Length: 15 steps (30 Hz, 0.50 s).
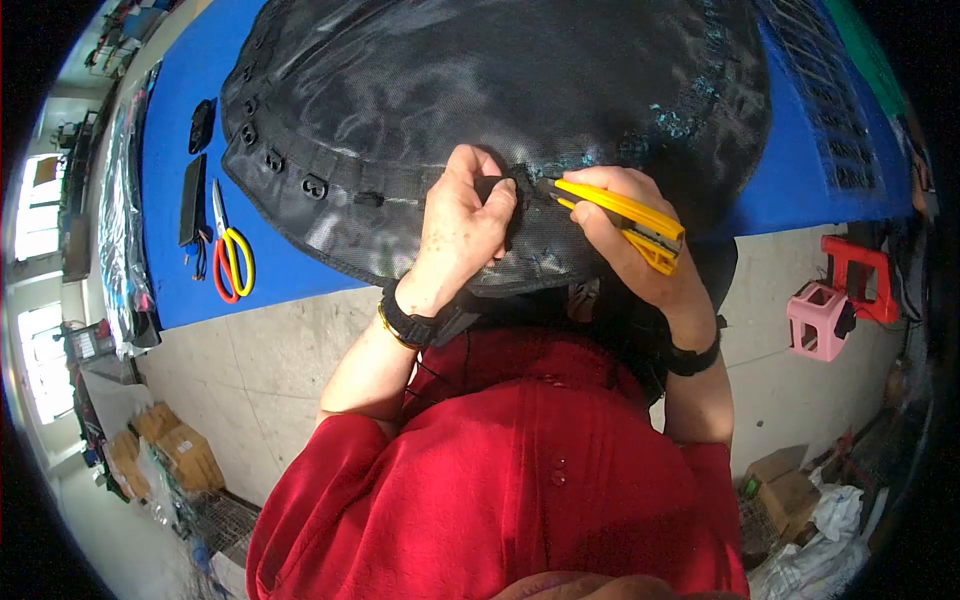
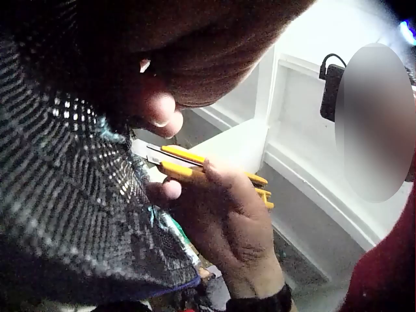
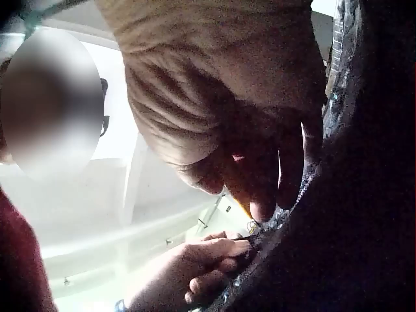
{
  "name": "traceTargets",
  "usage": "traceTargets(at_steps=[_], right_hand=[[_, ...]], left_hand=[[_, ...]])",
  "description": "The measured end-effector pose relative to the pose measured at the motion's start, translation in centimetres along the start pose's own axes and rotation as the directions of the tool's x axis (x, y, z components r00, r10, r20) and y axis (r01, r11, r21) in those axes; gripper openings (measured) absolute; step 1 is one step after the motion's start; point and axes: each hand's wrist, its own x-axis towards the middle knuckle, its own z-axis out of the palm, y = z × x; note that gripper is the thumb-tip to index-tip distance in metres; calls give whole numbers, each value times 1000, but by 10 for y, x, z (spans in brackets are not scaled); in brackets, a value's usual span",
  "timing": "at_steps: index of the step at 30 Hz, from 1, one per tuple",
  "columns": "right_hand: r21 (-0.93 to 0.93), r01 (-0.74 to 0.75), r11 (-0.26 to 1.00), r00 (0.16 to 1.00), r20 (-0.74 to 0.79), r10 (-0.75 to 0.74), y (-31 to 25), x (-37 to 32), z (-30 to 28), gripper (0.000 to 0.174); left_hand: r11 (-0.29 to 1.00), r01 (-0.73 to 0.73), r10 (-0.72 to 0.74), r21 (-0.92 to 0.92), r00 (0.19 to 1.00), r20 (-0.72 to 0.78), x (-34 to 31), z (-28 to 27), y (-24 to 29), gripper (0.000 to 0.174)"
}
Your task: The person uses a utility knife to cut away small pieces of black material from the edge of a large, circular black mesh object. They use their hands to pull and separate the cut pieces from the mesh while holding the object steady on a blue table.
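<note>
Mesh (image 1: 430, 110) pinched in left hand (image 1: 460, 230), cutter (image 1: 650, 222) held in right hand (image 1: 632, 268)

Black and spread over a blue table (image 1: 200, 300), the mesh is pinched near its closest edge between the left thumb and fingers. Yellow and slim, the cutter is gripped by the curled right fingers; its tip is pointed at the mesh just beside the left hand, and whether the two touch cannot be told. Blue bits (image 1: 680, 120) are scattered on the mesh's right side. Clips (image 1: 273, 160) are lined along its left edge. Beyond them, scissors (image 1: 224, 232) are laid on the table beside a black strip (image 1: 193, 200).
</note>
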Motion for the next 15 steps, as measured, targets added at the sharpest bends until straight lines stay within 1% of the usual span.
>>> traceTargets(at_steps=[1, 4, 7, 10, 13, 14, 15], right_hand=[[23, -6, 1000, 1000, 3, 6, 0, -1, -1, 22], [-30, 53, 998, 999, 9, -52, 1, -5, -4, 23], [-44, 21, 999, 1000, 7, -21, 0, -7, -5, 23], [-63, 172, 983, 985, 12, -171, 9, -13, -6, 23], [4, 22, 1000, 1000, 19, -22, 2, -9, -6, 22], [15, 21, 1000, 1000, 22, -21, 2, -9, -7, 22], [25, 20, 999, 999, 25, -20, 1, -9, -7, 22]], left_hand=[[1000, 1, -1, -3, 1000, 0, 0, 1, 0, 19], [1000, -7, 7, -8, 1000, -2, 1, 0, -3, 19], [1000, -2, 2, 5, 1000, -20, -2, 1, 1, 19], [1000, -6, 6, -8, 1000, -22, -2, 1, 1, 21], [994, 74, -72, 83, 997, -28, -4, 0, 11, 24], [988, 54, -48, 141, 998, -50, -6, 2, 15, 26], [982, 12, -5, 187, 999, -40, -6, 2, 14, 25]])
